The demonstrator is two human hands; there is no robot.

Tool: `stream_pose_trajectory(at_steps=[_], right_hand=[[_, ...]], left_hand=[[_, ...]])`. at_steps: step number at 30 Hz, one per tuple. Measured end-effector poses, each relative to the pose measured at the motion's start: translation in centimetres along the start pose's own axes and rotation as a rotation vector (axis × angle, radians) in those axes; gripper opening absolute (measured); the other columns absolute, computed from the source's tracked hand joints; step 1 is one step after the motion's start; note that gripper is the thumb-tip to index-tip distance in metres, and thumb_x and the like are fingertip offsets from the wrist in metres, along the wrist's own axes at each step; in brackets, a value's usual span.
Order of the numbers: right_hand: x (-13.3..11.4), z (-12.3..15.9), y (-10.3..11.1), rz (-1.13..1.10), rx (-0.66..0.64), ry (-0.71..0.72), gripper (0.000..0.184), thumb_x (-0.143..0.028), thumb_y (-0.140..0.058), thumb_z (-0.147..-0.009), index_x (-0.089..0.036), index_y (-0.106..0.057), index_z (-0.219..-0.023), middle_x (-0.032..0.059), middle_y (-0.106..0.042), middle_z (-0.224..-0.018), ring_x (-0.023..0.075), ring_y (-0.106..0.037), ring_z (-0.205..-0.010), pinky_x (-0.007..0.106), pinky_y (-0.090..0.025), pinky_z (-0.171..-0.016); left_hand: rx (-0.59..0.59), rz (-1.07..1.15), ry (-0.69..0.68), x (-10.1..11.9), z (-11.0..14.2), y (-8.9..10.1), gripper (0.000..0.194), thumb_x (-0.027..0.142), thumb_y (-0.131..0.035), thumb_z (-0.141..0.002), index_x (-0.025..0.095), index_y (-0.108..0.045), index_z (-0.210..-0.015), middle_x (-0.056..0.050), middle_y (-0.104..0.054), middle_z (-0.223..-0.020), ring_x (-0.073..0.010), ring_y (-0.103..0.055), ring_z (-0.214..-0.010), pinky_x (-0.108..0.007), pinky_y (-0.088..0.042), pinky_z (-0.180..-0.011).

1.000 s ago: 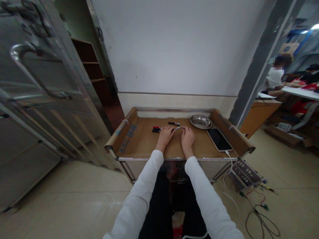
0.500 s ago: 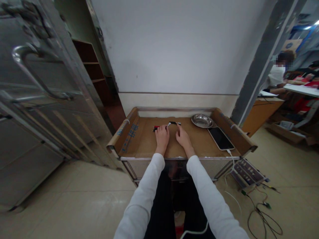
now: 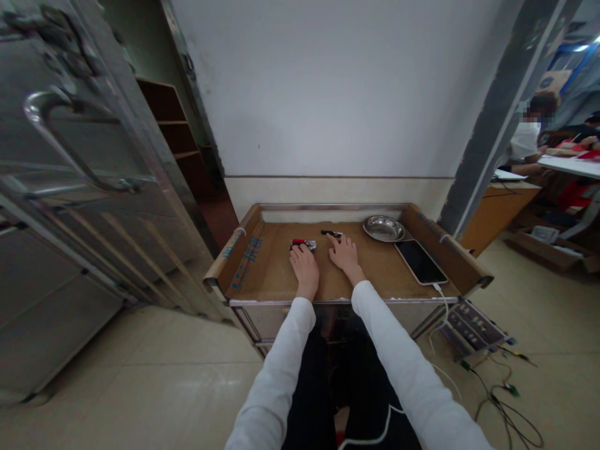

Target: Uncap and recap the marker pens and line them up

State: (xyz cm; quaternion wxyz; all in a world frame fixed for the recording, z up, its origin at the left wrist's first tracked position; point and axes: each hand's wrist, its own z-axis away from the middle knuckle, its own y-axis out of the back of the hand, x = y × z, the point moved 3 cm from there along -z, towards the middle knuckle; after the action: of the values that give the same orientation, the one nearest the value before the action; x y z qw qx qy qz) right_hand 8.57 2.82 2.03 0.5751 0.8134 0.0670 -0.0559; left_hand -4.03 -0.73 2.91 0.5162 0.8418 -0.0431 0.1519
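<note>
Black piece [image 3: 330,233] just beyond right fingers [image 3: 335,242]

Item: blue handwritten characters [image 3: 252,250] on the left part of a brown cardboard lining [image 3: 276,272]; illegible from where I stand. Item: blue marks [image 3: 228,251] on its left-hand side; likewise unreadable. Item: dark emblem [image 3: 546,82] on a background carton [image 3: 559,80]; blurred.

The head-worn camera looks forward and down over the hands [image 3: 306,270] and cart [image 3: 267,278] toward a wall [image 3: 347,87].
</note>
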Motion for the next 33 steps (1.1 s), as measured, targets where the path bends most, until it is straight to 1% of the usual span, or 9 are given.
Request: stream_pose_trajectory(at_steps=[4,8,16,22,24,26,29,31,33], right_hand=[[-0.1,-0.8,-0.1,0.039,0.004,-0.010,0.047,-0.027,-0.044,-0.090,-0.031,-0.046,-0.136,0.0124,-0.051,-0.124,0.0249,-0.045,-0.110,0.037,-0.033,-0.091],[-0.1,-0.8,-0.1,0.041,0.019,0.020,0.043,-0.026,-0.043,-0.090,-0.031,-0.049,-0.133,0.0115,-0.052,-0.120,0.0242,-0.045,-0.108,0.036,-0.033,-0.090],[0.5,-0.6,-0.1,-0.110,0.033,0.098,0.034,-0.022,-0.040,-0.091,-0.024,-0.062,-0.117,0.0100,-0.056,-0.113,0.0227,-0.046,-0.107,0.033,-0.034,-0.091],[0.9,-0.7,-0.5,-0.129,0.081,0.031,0.036,-0.020,-0.038,-0.092,-0.020,-0.058,-0.122,0.0116,-0.056,-0.117,0.0225,-0.047,-0.106,0.033,-0.035,-0.091],[1.1,-0.7,-0.7,-0.101,0.104,-0.028,0.039,-0.019,-0.036,-0.092,-0.018,-0.054,-0.127,0.0130,-0.054,-0.121,0.0234,-0.046,-0.108,0.034,-0.035,-0.091],[1.1,-0.7,-0.8,-0.077,0.117,-0.075,0.041,-0.017,-0.036,-0.092,-0.018,-0.051,-0.130,0.0138,-0.052,-0.126,0.0241,-0.046,-0.109,0.035,-0.035,-0.091],[1.2,-0.8,-0.9,-0.060,0.115,-0.098,0.041,-0.017,-0.038,-0.091,-0.017,-0.050,-0.131,0.0143,-0.051,-0.129,0.0239,-0.047,-0.110,0.035,-0.035,-0.091],[1.4,-0.9,-1.0,-0.054,0.110,-0.105,0.039,-0.017,-0.040,-0.091,-0.017,-0.052,-0.127,0.0150,-0.053,-0.126,0.0237,-0.047,-0.110,0.034,-0.036,-0.090],[1.6,-1.0,-1.0,-0.044,0.111,-0.126,0.034,-0.017,-0.040,-0.090,-0.015,-0.056,-0.121,0.0156,-0.055,-0.120,0.0239,-0.048,-0.108,0.034,-0.037,-0.088]], left_hand=[[-0.014,-0.002,-0.018,0.0,0.0,-0.2,0.033,0.010,-0.027,-0.090,0.005,-0.050,-0.112,-0.022,-0.053,-0.115,-0.0280,-0.051,-0.109,-0.038,-0.041,-0.092],[0.020,-0.010,-0.037,0.0,-0.1,-0.3,0.028,0.010,-0.030,-0.089,0.006,-0.051,-0.107,-0.019,-0.055,-0.108,-0.0269,-0.053,-0.103,-0.037,-0.042,-0.089],[0.051,0.057,-0.066,-0.1,-0.5,-0.3,0.022,0.008,-0.034,-0.088,0.009,-0.052,-0.101,-0.017,-0.055,-0.104,-0.0255,-0.052,-0.102,-0.038,-0.041,-0.090],[0.032,0.035,-0.103,0.0,-0.2,-0.1,0.023,0.009,-0.037,-0.088,0.007,-0.053,-0.105,-0.017,-0.055,-0.105,-0.0261,-0.052,-0.101,-0.039,-0.041,-0.089],[0.018,0.024,-0.162,0.5,-0.1,-0.2,0.025,0.010,-0.037,-0.088,0.007,-0.053,-0.108,-0.018,-0.055,-0.108,-0.0264,-0.052,-0.102,-0.039,-0.041,-0.090],[-0.007,0.021,-0.271,1.3,-0.1,-0.6,0.027,0.011,-0.037,-0.089,0.009,-0.053,-0.110,-0.017,-0.055,-0.111,-0.0267,-0.052,-0.104,-0.039,-0.041,-0.091],[-0.061,0.022,-0.438,3.1,-0.3,-1.8,0.027,0.012,-0.035,-0.091,0.011,-0.055,-0.108,-0.015,-0.058,-0.112,-0.0262,-0.051,-0.108,-0.039,-0.040,-0.094],[-0.090,0.025,-0.461,4.2,-0.8,-2.7,0.027,0.012,-0.034,-0.092,0.010,-0.057,-0.106,-0.015,-0.059,-0.109,-0.0255,-0.052,-0.108,-0.038,-0.041,-0.094],[-0.093,0.031,-0.433,5.0,-1.6,-3.6,0.027,0.011,-0.033,-0.092,0.009,-0.057,-0.106,-0.016,-0.061,-0.107,-0.0249,-0.054,-0.106,-0.039,-0.041,-0.094]])
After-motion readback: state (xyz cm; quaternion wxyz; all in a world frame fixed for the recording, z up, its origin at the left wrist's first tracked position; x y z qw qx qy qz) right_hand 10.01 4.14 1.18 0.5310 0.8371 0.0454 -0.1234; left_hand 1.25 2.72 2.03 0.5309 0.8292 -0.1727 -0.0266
